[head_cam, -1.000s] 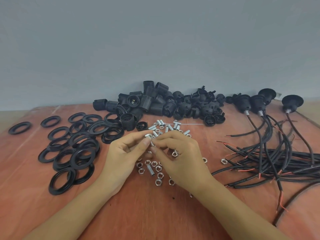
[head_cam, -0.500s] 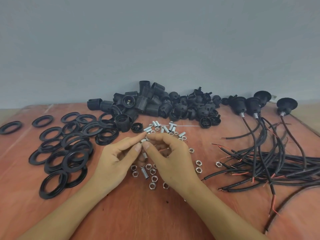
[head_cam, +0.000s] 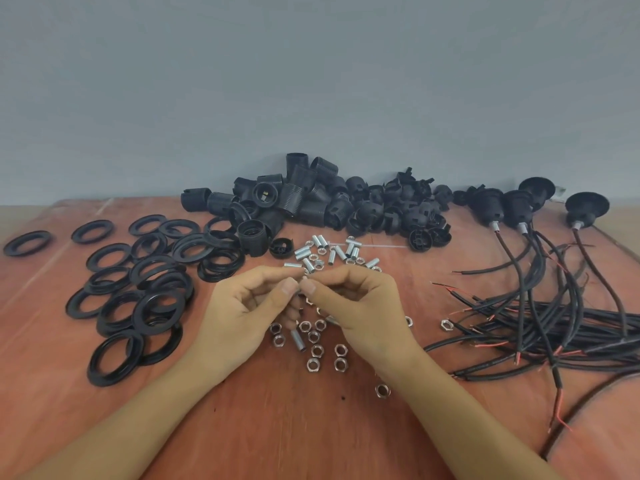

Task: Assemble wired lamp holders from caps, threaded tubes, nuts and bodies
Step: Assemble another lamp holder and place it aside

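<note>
My left hand [head_cam: 242, 313] and my right hand [head_cam: 356, 306] meet fingertip to fingertip above the table's middle. Together they pinch a small silver threaded tube [head_cam: 300, 280], mostly hidden by the fingers. Whether a nut sits on it I cannot tell. Loose silver tubes [head_cam: 332, 252] lie just beyond the hands. Several nuts [head_cam: 315, 341] and one tube are scattered under and in front of them. Black threaded bodies [head_cam: 294, 199] and black caps [head_cam: 398, 213] are piled at the back by the wall.
Several black rings [head_cam: 138, 292] are spread over the left of the red-brown table [head_cam: 277, 427]. On the right stand three wired holders [head_cam: 519, 209], their black cables [head_cam: 554, 327] with bare red ends fanning towards me. A grey wall rises behind.
Both hands stay together on the small tube, with the fingertips shifting slightly around it. The whole view has drifted a little; nothing on the table has moved.
</note>
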